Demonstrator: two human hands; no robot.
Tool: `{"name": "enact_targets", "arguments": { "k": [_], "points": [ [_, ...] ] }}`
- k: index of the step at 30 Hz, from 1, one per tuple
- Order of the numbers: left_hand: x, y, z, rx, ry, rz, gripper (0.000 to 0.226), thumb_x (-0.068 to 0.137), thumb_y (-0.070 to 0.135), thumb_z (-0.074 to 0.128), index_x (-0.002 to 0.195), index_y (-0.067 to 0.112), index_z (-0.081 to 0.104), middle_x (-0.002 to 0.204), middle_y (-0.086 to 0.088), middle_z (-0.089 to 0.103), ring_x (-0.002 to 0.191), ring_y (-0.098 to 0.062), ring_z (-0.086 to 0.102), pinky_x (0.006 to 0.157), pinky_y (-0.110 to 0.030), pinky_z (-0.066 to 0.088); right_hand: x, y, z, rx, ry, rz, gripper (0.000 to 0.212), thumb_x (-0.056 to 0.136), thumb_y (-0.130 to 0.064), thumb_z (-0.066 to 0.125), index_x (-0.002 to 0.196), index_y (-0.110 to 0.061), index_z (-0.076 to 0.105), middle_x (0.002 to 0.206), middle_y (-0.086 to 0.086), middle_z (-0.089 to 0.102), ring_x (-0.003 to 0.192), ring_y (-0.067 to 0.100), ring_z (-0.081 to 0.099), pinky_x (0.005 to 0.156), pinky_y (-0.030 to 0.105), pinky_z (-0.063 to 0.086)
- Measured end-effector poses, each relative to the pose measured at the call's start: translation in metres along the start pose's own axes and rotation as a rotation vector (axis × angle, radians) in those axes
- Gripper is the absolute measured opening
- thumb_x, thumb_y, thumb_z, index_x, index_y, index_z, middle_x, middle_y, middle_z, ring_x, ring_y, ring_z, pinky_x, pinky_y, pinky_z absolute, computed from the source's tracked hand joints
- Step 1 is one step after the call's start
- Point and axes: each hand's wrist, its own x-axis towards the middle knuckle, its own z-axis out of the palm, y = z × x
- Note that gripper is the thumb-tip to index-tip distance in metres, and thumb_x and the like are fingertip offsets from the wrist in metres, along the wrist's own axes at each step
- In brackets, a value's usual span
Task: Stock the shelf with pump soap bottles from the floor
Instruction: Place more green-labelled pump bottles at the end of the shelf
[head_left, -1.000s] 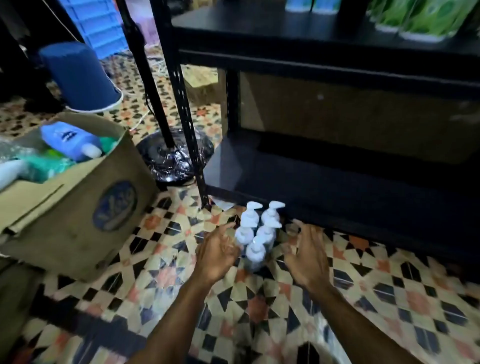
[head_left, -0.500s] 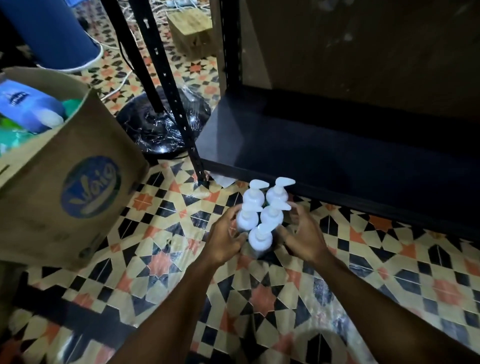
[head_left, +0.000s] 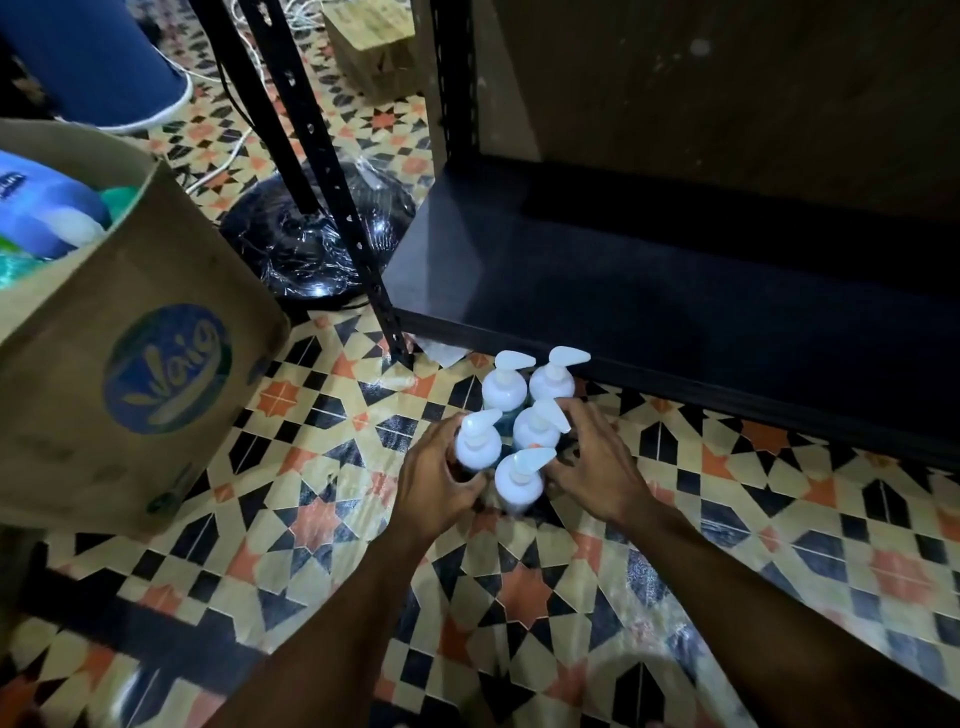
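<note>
Pump bottles, 5 upright, stand between left hand and right hand, whose curled fingers clasp them; shelf lies just beyond.

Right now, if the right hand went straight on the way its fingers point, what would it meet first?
The pump bottles: the right hand points left into the cluster, its fingers at the middle bottle, seemingly touching it.

Two bare forearms are seen rising from the lower edge of the frame. Each is ended by a bare hand: the left hand at centre, the right hand just right of it. Knuckles are faintly outlined in dim light.
</note>
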Motion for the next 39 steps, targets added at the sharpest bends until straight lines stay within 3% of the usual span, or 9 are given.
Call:
{"name": "enact_targets", "arguments": {
  "k": [4, 9, 14, 18, 21, 23, 26, 33, 39],
  "points": [
    [-0.006, -0.002, 0.001, -0.053, 0.035, -0.039, 0.071, 0.070, 0.026, 0.091, 0.135, 0.028, 0.062, 0.126, 0.012, 0.072, 0.113, -0.007, 0.068, 0.096, -0.032, 0.058, 0.001, 0.002, 0.002, 0.068, 0.103, 0.078, 0.066, 0.059, -0.059, 0.074, 0.116, -0.038, 0.047, 0.112, -0.008, 0.065, 0.099, 0.017, 0.065, 0.085, 0.042, 0.057],
    [-0.013, -0.002, 0.005, -0.096, 0.042, -0.088, 0.073, 0.065, 0.031, 0.091, 0.132, 0.033, 0.063, 0.124, 0.012, 0.071, 0.112, -0.010, 0.068, 0.097, -0.036, 0.057, -0.007, 0.010, 0.002, -0.052, 0.200, 0.008, 0.059, 0.066, -0.053, 0.077, 0.114, -0.037, 0.047, 0.107, -0.006, 0.057, 0.098, 0.022, 0.057, 0.079, 0.039, 0.052],
    [-0.021, -0.002, 0.011, -0.037, 0.078, -0.057, 0.069, 0.071, 0.015, 0.091, 0.134, 0.021, 0.063, 0.125, 0.005, 0.069, 0.111, -0.006, 0.062, 0.095, -0.013, 0.048, -0.019, 0.017, 0.008, -0.053, 0.215, -0.084, 0.055, 0.077, -0.046, 0.069, 0.125, -0.028, 0.050, 0.115, -0.005, 0.053, 0.102, 0.023, 0.057, 0.080, 0.034, 0.047],
    [-0.036, -0.006, 0.025, 0.056, 0.212, -0.141, 0.073, 0.072, 0.014, 0.091, 0.137, 0.016, 0.057, 0.128, -0.005, 0.061, 0.119, -0.022, 0.055, 0.097, -0.036, 0.049, -0.014, 0.015, 0.010, -0.073, 0.156, -0.027, 0.057, 0.082, -0.039, 0.073, 0.133, -0.028, 0.049, 0.125, -0.004, 0.058, 0.106, 0.020, 0.056, 0.083, 0.030, 0.043],
    [-0.052, -0.004, 0.040, -0.010, 0.259, -0.348, 0.064, 0.073, 0.016, 0.092, 0.116, 0.034, 0.048, 0.112, -0.002, 0.061, 0.103, -0.028, 0.065, 0.086, -0.046, 0.058, -0.013, 0.016, 0.010, -0.065, 0.118, -0.025, 0.055, 0.081, -0.045, 0.068, 0.131, -0.030, 0.048, 0.123, -0.003, 0.058, 0.105, 0.022, 0.057, 0.082, 0.031, 0.043],
    [-0.060, 0.002, 0.047, -0.109, 0.264, -0.421, 0.064, 0.077, 0.017, 0.089, 0.110, 0.043, 0.043, 0.109, 0.000, 0.065, 0.093, -0.022, 0.069, 0.082, -0.047, 0.060, -0.013, 0.018, 0.006, -0.020, 0.085, -0.027, 0.057, 0.078, -0.051, 0.064, 0.130, -0.033, 0.048, 0.122, -0.006, 0.060, 0.107, 0.020, 0.058, 0.085, 0.031, 0.046],
    [-0.069, 0.012, 0.057, -0.218, 0.323, -0.480, 0.057, 0.074, 0.011, 0.091, 0.109, 0.032, 0.052, 0.109, -0.001, 0.072, 0.091, -0.014, 0.073, 0.083, -0.043, 0.062, -0.011, 0.018, -0.001, -0.032, 0.053, -0.018, 0.054, 0.076, -0.053, 0.068, 0.124, -0.035, 0.051, 0.115, -0.009, 0.063, 0.102, 0.016, 0.059, 0.082, 0.027, 0.042],
    [-0.077, 0.050, 0.074, -0.347, 0.272, -0.345, 0.065, 0.072, 0.043, 0.089, 0.129, 0.033, 0.059, 0.125, 0.013, 0.071, 0.116, -0.011, 0.069, 0.094, -0.040, 0.058, -0.029, 0.013, -0.004, -0.019, 0.058, -0.056, 0.040, 0.070, -0.055, 0.065, 0.105, -0.044, 0.049, 0.102, -0.012, 0.061, 0.092, 0.015, 0.058, 0.077, 0.027, 0.041],
    [-0.066, 0.050, 0.058, -0.218, 0.214, -0.241, 0.049, 0.069, 0.047, 0.084, 0.114, 0.040, 0.066, 0.113, 0.013, 0.074, 0.106, -0.016, 0.070, 0.088, -0.038, 0.057, -0.029, 0.020, -0.008, -0.011, 0.011, -0.059, 0.051, 0.068, -0.043, 0.078, 0.115, -0.035, 0.060, 0.111, -0.012, 0.067, 0.101, 0.013, 0.064, 0.082, 0.028, 0.049]
  ]
}}
